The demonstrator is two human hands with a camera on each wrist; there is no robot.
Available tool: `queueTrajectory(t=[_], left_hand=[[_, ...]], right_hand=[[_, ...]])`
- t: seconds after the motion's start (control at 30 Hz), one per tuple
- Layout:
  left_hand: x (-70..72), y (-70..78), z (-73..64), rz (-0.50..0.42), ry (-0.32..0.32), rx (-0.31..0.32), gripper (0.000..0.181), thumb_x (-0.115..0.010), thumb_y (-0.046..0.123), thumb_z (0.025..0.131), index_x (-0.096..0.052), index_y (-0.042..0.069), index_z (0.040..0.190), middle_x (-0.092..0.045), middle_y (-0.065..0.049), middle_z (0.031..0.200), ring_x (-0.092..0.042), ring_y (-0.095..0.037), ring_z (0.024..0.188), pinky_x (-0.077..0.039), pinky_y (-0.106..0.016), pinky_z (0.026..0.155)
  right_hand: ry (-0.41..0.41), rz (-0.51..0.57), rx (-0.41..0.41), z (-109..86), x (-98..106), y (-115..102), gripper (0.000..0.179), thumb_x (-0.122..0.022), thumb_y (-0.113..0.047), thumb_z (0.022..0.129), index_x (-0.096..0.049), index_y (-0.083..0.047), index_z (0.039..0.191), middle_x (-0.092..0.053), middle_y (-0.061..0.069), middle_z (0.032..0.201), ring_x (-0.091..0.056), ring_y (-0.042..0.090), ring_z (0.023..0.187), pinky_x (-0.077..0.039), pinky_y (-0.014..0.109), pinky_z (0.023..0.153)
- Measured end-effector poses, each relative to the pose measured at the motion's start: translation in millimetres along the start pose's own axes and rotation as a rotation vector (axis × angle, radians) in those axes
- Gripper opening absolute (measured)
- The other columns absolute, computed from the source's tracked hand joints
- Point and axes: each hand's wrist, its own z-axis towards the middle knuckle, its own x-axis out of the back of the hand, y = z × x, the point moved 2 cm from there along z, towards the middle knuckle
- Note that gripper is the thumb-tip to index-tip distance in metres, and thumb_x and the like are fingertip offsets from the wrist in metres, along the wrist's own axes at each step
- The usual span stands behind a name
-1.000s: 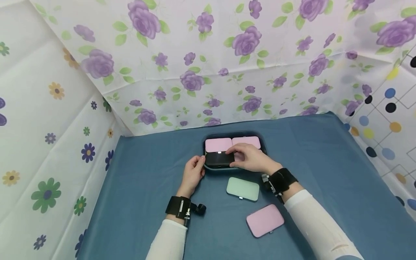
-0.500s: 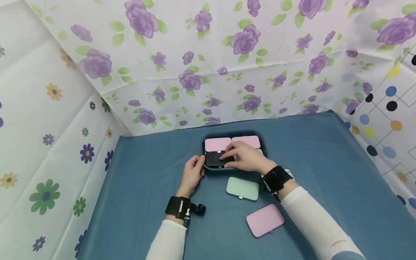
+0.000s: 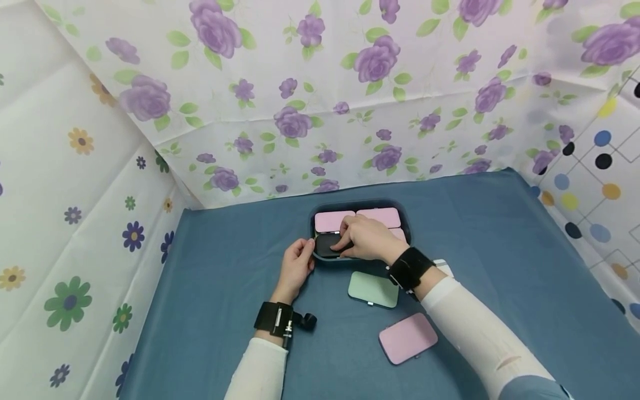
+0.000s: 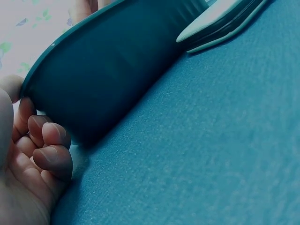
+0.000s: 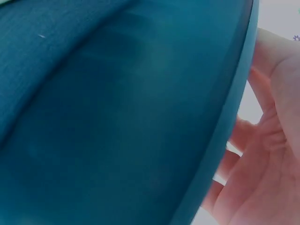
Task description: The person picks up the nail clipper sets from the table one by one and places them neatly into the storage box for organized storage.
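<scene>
In the head view, my left hand (image 3: 296, 266) pinches the left rim of a dark teal oval-cornered bin (image 3: 361, 260). The left wrist view shows its thumb and fingertip at the rim (image 4: 51, 45), with the other fingers curled against the outer wall. Inside the bin, a black clasp case (image 3: 326, 245) lies at the front left. My right hand (image 3: 369, 239) is over this case, its fingertips on the top and covering the right part. In the right wrist view, the bin wall (image 5: 131, 117) hides those fingertips.
Pink cases (image 3: 334, 221) fill the bin's back row, and another pink case (image 3: 399, 234) shows beside my right hand. On the blue cloth (image 3: 225, 278) in front lie a mint green case (image 3: 373, 289) and a pink case (image 3: 408, 338). A flowered curtain (image 3: 295, 150) stands behind.
My right hand has moved left from the black case's right end onto its top, and the case now sits lower and flatter in the bin. The left hand has stayed at the rim.
</scene>
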Motion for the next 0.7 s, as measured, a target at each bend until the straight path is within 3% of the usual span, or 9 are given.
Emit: queueTrajectory(t=[0.23, 0.6, 0.7], left_hand=[[-0.4, 1.3, 0.0, 0.008, -0.004, 0.0, 0.034, -0.054, 0.02, 0.115, -0.055, 0.0, 0.087, -0.048, -0.009, 0.069, -0.046, -0.016, 0.057, -0.034, -0.023, 0.05], [-0.5, 0.8, -0.6, 0.023, 0.002, -0.013, 0.036, -0.054, 0.021, 0.115, -0.055, -0.001, 0.087, -0.048, -0.008, 0.068, -0.046, -0.016, 0.056, -0.035, -0.024, 0.05], [2.3, -11.2, 5.9, 0.029, 0.003, 0.004, 0.037, -0.054, 0.022, 0.115, -0.055, -0.003, 0.088, -0.048, -0.009, 0.068, -0.046, -0.017, 0.057, -0.035, -0.024, 0.05]], right_hand=[[0.031, -0.007, -0.006, -5.3, -3.6, 0.5, 0.029, -0.09, -0.033, 0.088, -0.084, -0.034, 0.117, -0.064, -0.001, 0.106, -0.053, 0.019, 0.09, -0.047, 0.037, 0.08], [0.058, 0.043, 0.021, -10.9, -5.5, 1.8, 0.028, -0.086, -0.034, 0.093, -0.083, -0.032, 0.12, -0.063, -0.001, 0.107, -0.051, 0.019, 0.089, -0.043, 0.037, 0.081], [0.053, 0.055, 0.015, -12.4, -6.8, 3.2, 0.026, -0.083, -0.034, 0.096, -0.082, -0.033, 0.122, -0.063, 0.0, 0.109, -0.051, 0.02, 0.091, -0.042, 0.037, 0.082]])
